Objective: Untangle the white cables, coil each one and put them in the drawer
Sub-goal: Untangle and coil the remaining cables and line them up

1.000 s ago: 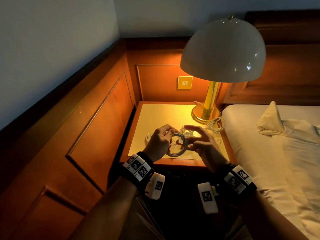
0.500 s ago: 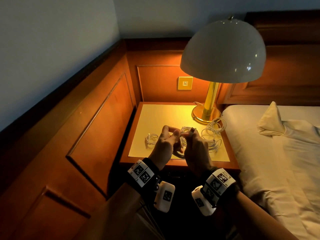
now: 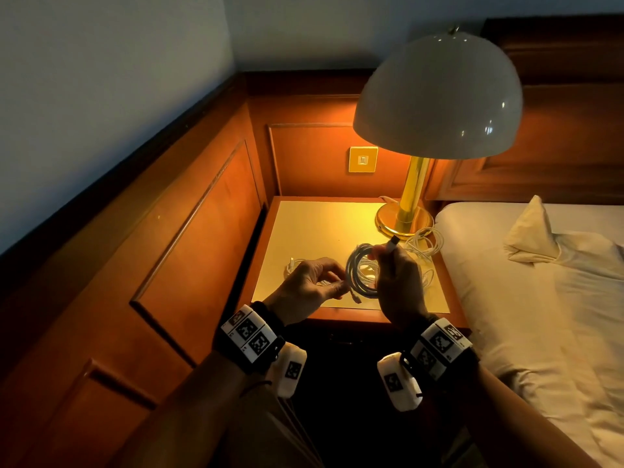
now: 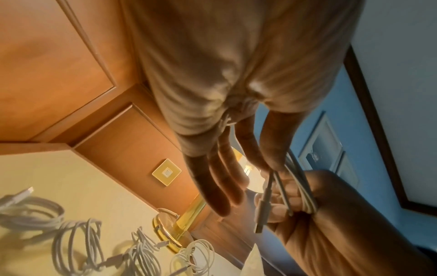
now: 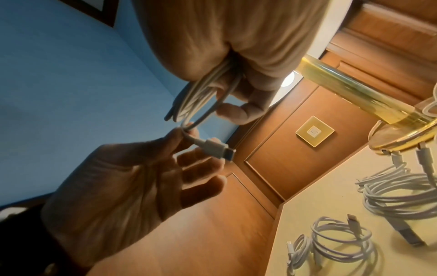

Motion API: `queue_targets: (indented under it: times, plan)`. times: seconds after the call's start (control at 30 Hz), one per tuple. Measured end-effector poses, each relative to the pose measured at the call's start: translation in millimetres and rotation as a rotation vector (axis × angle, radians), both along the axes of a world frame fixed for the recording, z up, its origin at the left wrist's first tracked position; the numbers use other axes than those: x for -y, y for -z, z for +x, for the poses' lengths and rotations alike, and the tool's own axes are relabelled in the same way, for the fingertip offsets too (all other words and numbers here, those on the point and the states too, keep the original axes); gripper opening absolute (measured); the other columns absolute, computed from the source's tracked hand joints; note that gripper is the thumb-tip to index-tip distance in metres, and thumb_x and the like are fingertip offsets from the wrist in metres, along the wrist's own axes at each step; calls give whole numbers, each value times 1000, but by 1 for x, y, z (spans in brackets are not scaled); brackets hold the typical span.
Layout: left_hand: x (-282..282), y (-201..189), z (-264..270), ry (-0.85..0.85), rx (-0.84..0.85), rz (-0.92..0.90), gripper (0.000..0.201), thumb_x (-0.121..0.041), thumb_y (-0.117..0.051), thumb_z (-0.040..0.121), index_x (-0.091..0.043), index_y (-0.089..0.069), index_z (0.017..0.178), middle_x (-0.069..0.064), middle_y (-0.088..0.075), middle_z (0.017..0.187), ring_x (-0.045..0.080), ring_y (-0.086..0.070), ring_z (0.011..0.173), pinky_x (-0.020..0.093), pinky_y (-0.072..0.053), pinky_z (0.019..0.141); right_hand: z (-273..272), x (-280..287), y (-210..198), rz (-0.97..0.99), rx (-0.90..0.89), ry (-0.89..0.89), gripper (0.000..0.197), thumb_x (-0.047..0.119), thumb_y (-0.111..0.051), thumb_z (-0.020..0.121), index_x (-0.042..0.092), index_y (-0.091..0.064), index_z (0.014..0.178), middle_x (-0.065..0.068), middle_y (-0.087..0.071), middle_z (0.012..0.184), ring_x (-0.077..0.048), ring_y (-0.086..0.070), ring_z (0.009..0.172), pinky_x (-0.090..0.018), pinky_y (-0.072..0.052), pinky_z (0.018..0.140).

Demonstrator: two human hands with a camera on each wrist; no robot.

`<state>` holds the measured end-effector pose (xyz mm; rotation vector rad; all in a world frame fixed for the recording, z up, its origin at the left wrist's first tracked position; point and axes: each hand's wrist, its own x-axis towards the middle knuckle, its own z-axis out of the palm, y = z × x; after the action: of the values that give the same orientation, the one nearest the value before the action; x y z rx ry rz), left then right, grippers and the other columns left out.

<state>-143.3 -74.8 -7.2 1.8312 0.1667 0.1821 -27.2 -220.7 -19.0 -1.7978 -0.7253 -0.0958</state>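
A coiled white cable (image 3: 360, 271) is held upright in the air above the front of the nightstand surface (image 3: 324, 228), wound into several round loops with one short tail hanging free at its lower left. That tail ends in a small white plug (image 5: 218, 149); the other connector (image 3: 392, 244) pokes up above the coil.

The right hand (image 3: 400, 285) is closed around the right side of the coil, its fingers curled over the bunched strands, knuckles toward the head camera. The left hand (image 3: 309, 287) sits just left of the coil, palm turned inward; its thumb and forefinger pinch the loose tail just behind the plug, while the other fingers (image 5: 201, 179) are spread and relaxed.

On the surface lie more white cables: a small coil (image 3: 293, 265) at the left, loose loops (image 5: 343, 240) under the hands, and a tangled bunch (image 3: 423, 243) touching the brass lamp base (image 3: 403, 219). A bed (image 3: 540, 298) stands to the right.
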Motion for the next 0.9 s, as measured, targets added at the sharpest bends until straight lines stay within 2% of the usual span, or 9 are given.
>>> queue_targets:
  times: [0.17,0.27,0.37,0.47,0.57,0.63,0.7,0.8,0.9]
  plan:
    - [-2,-8,-2,113,-82,-183,11,-1,-60,97,-2,-62,108,25,-70,98,40,-70,90,45,-60,85,5,-3,4,63,-131,-59,24,9,-41,103,20,-60,95,12,-59,79,-2,-53,68,-24,-43,63]
    - [-4,-7,-1,80,-90,-81,10,-1,-62,95,-3,-67,104,16,-71,88,30,-69,77,37,-61,72,7,0,2,90,-187,-52,27,4,-42,101,20,-63,94,7,-63,81,-2,-54,72,-18,-41,64]
    - [-15,-12,-1,-57,-116,-27,8,0,-63,94,-3,-70,96,14,-70,79,24,-64,67,33,-53,57,4,5,0,13,24,-23,18,10,-48,100,8,-65,96,6,-63,76,0,-58,67,-9,-41,56]
    - [-21,-22,-4,-189,-130,-322,10,1,-65,92,5,-70,100,24,-71,86,32,-67,74,32,-56,59,1,4,5,-33,238,-13,15,13,-50,100,4,-61,92,14,-50,62,1,-54,54,-9,-37,46]
    - [-2,-26,-4,-275,-51,-584,19,2,-68,89,10,-66,105,30,-71,100,37,-73,86,36,-63,75,-4,-3,10,-49,321,15,16,13,-49,99,2,-60,93,11,-51,64,6,-41,43,-8,-35,44]
    - [18,-20,0,-380,65,-511,19,3,-71,87,10,-66,103,27,-73,96,38,-74,86,37,-63,78,-7,-8,11,-27,300,63,17,12,-50,99,1,-59,90,9,-52,65,8,-41,46,-7,-36,45]
    - [32,-9,5,-494,156,-315,12,-3,-75,86,2,-71,95,14,-76,81,28,-74,70,33,-61,65,-8,-12,11,1,251,131,19,13,-50,100,2,-60,89,9,-52,63,5,-42,47,-8,-38,47]
    - [44,8,11,-618,173,-107,12,-16,-80,83,-10,-70,85,-8,-63,55,8,-51,45,25,-44,47,-6,-16,9,20,151,158,19,16,-51,101,6,-62,89,13,-51,62,1,-47,50,-8,-38,49]
    - [51,10,16,-648,145,-145,15,-11,-79,81,-8,-66,76,-1,-65,58,14,-58,50,34,-51,51,-8,-16,12,39,-20,108,17,12,-50,100,5,-65,98,3,-64,78,3,-56,67,-5,-42,56]
